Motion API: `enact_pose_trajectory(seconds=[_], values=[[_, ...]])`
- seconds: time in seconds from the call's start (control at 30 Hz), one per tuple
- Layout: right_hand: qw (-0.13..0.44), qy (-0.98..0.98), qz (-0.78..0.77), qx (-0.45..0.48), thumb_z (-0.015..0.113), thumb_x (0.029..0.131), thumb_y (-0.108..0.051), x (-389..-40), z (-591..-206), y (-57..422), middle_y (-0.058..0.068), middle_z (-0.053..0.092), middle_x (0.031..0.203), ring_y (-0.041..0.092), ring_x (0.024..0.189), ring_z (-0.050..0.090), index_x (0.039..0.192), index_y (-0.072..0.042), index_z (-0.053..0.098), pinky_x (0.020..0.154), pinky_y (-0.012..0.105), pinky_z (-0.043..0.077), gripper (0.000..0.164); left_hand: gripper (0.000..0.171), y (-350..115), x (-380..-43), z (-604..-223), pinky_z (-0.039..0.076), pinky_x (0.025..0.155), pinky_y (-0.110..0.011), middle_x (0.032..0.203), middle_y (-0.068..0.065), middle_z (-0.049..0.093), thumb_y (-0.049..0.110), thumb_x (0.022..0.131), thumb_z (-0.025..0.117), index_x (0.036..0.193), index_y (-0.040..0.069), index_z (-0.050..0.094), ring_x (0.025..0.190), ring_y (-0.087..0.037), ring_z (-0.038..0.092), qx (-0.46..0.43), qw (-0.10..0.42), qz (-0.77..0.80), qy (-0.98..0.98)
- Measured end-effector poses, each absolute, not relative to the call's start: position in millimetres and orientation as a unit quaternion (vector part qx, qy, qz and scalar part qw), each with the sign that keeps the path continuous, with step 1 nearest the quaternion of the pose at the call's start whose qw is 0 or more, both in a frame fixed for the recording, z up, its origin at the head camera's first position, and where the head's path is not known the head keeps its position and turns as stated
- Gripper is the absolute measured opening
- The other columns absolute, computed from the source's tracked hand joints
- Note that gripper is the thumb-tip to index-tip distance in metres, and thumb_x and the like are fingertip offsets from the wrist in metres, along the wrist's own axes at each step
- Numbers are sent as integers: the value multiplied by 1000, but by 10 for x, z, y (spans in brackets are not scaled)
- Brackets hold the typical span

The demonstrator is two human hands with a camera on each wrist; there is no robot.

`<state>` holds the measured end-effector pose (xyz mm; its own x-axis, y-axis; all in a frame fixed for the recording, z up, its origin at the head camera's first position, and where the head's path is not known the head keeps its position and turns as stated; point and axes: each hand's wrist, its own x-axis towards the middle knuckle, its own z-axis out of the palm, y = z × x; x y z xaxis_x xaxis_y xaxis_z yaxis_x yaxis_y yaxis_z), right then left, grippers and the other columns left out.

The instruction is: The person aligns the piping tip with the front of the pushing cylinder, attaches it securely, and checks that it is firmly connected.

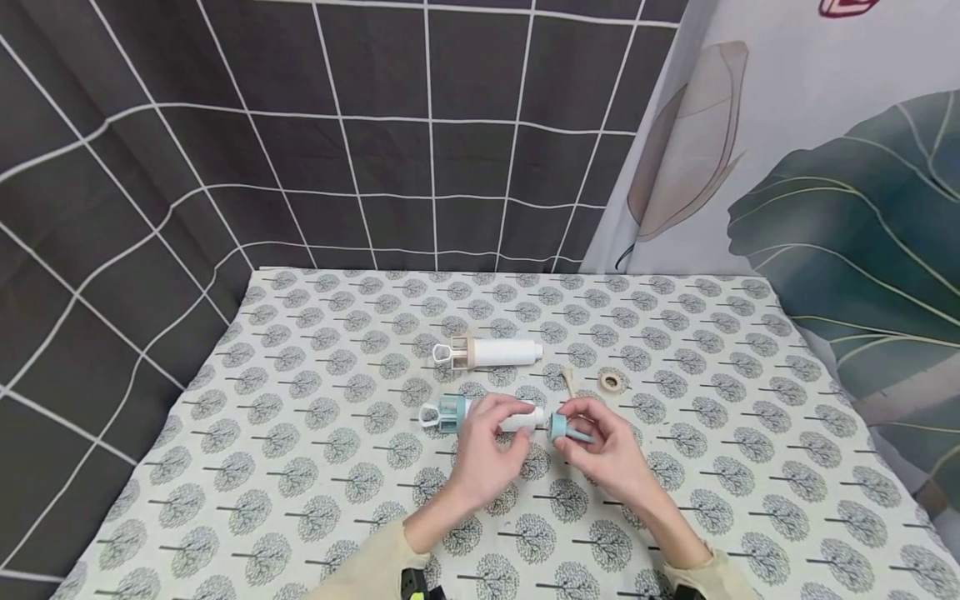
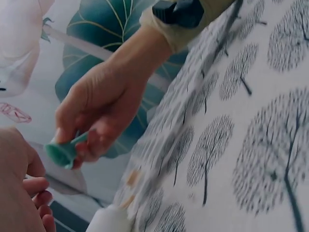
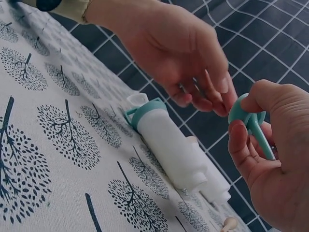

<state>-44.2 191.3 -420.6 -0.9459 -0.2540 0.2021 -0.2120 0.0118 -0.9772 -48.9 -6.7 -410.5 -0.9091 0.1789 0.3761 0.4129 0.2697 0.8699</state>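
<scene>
In the head view my right hand [image 1: 611, 454] pinches a teal nozzle piece [image 1: 557, 427] with a flared round end and a thin stem. The flared end points left, toward my other hand. My left hand [image 1: 486, 454] hovers over a white tube [image 3: 166, 145] with a teal collar [image 1: 450, 414] and a white loop handle. In the right wrist view that hand's fingers are loosely bent, apart from the tube and close to the nozzle piece. The tube lies on its side on the table, partly hidden by the left hand in the head view.
Behind lies a similar white tube [image 1: 504, 352] with a beige collar and a loop handle. To its right are a small beige stemmed piece [image 1: 567, 381] and a beige ring [image 1: 611, 382]. A tree-print cloth [image 1: 337, 500] covers the table; dark checked fabric [image 1: 375, 158] hangs behind it.
</scene>
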Motion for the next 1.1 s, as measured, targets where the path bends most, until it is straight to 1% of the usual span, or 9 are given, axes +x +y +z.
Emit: enact_pose_trajectory(seconds=[0.13, 0.27, 0.43, 0.67, 0.77, 0.9, 1.1], values=[[13, 708, -687, -164, 68, 81, 16, -444, -4210, 1924, 15, 64, 102, 13, 96, 66, 114, 15, 52, 85, 27, 54, 37, 27, -178, -588, -4110, 41, 93, -49, 106, -8, 66, -4, 77, 72, 104, -1, 71, 103, -25, 55, -202, 145, -536, -807], [14, 706, -690, -160, 68, 80, 17, -441, -4205, 1933, 14, 64, 103, 13, 96, 66, 114, 15, 52, 84, 27, 55, 38, 28, -283, -682, -4131, 41, 94, -50, 108, -9, 68, 0, 77, 76, 104, 1, 71, 105, -26, 56, -220, 152, -500, -824], [15, 711, -687, -150, 67, 79, 19, -434, -4196, 1936, 14, 64, 102, 12, 94, 66, 114, 15, 52, 82, 26, 55, 38, 29, -394, -782, -4158, 38, 98, -53, 110, -8, 69, 2, 78, 78, 105, 2, 71, 108, -27, 58, -224, 128, -474, -842], [13, 706, -692, -149, 67, 79, 19, -428, -4199, 1946, 13, 66, 100, 12, 92, 66, 113, 15, 52, 80, 26, 56, 38, 33, -501, -880, -4130, 34, 105, -57, 116, -9, 69, 8, 79, 80, 110, 3, 70, 114, -30, 58, -219, 74, -447, -864], [14, 703, -695, -150, 67, 79, 18, -423, -4203, 1953, 12, 66, 100, 12, 92, 66, 114, 16, 52, 80, 26, 56, 38, 33, -522, -907, -4139, 33, 106, -59, 117, -8, 68, 10, 79, 81, 110, 4, 70, 116, -31, 57, -216, 51, -434, -873], [14, 704, -694, -150, 68, 80, 17, -417, -4207, 1962, 12, 66, 100, 13, 91, 66, 114, 15, 51, 81, 26, 55, 38, 36, -545, -944, -4162, 33, 106, -59, 119, -8, 68, 13, 78, 83, 111, 6, 71, 117, -32, 57, -211, 36, -411, -886], [13, 707, -691, -148, 66, 80, 18, -414, -4209, 1970, 13, 65, 101, 13, 93, 66, 114, 16, 51, 82, 27, 55, 38, 41, -578, -1004, -4150, 37, 102, -56, 119, -9, 68, 14, 76, 85, 113, 5, 70, 111, -31, 60, -213, 15, -382, -899]])
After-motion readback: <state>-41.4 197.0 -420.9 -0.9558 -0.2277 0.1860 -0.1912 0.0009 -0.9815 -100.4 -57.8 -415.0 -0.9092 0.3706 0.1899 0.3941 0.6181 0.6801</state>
